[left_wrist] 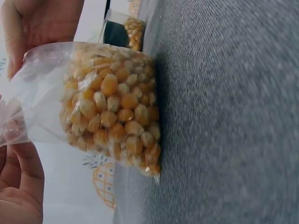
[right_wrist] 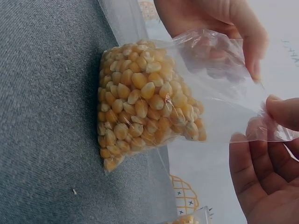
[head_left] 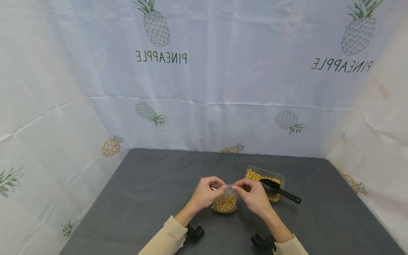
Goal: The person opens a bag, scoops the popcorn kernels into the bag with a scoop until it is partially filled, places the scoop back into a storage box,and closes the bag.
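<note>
A clear plastic bag (head_left: 224,204), its lower part filled with yellow corn kernels (left_wrist: 114,102), stands upright on the grey table. My left hand (head_left: 206,193) pinches the bag's top edge on the left side between thumb and fingers. On the right side of the same edge, my right hand (head_left: 254,196) pinches the plastic, thumb toward the other thumb. In the right wrist view the bag's upper part (right_wrist: 224,88) is kernel-free and stretched between the left hand above and the right hand (right_wrist: 266,172) below.
Behind and right of the bag sits a clear tub (head_left: 266,172) of corn kernels. A black scoop (head_left: 271,186) lies in it, its handle jutting out over the near right rim. A pineapple-print cloth (head_left: 204,78) hangs behind the dark grey table (head_left: 153,191). One small pale fleck (right_wrist: 74,191) lies on the tabletop.
</note>
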`<state>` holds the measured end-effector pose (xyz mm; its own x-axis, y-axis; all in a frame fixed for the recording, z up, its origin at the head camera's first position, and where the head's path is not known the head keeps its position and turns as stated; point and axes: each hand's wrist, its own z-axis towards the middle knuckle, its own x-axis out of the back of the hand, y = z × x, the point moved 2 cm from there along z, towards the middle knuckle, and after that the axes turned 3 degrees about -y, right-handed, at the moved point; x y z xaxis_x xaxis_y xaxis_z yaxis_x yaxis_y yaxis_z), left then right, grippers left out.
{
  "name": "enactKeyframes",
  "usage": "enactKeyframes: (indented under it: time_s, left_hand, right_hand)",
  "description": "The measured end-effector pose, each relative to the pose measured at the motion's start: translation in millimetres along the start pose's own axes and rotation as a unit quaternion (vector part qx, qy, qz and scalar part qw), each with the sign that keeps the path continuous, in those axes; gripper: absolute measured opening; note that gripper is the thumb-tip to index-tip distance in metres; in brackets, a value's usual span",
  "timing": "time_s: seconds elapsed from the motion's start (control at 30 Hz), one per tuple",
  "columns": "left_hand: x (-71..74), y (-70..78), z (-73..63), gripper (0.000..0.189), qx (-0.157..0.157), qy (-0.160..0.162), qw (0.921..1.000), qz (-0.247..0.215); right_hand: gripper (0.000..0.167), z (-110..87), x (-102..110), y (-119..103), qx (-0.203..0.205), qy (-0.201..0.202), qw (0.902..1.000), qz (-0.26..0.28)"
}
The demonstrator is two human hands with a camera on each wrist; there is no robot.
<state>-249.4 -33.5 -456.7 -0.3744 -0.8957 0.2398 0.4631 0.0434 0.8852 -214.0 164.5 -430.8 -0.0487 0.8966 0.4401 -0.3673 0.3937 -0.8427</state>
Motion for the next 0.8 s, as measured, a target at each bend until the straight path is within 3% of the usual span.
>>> enactKeyframes:
  time_s: [0.37,0.63,0.8]
  left_hand:
    - [15.0,-1.5,-7.0,0.007,-0.009,0.021,0.9994,0.025]
    - [25.1,-5.9,-12.0,0.018,-0.011,0.010,0.9994,-0.032]
    - [26.8,-7.8,-14.8,0.015,-0.020,0.008,0.9972,-0.071]
  right_hand:
    - [0.004,2.2,1.8,2.5,-0.053,0.014,0.9983,-0.018]
    - [0.007,2.5,2.4,2.6,-0.059,0.020,0.9976,-0.029]
    - [0.005,3.0,1.2,4.0,-0.059,0.026,0.9977,-0.018]
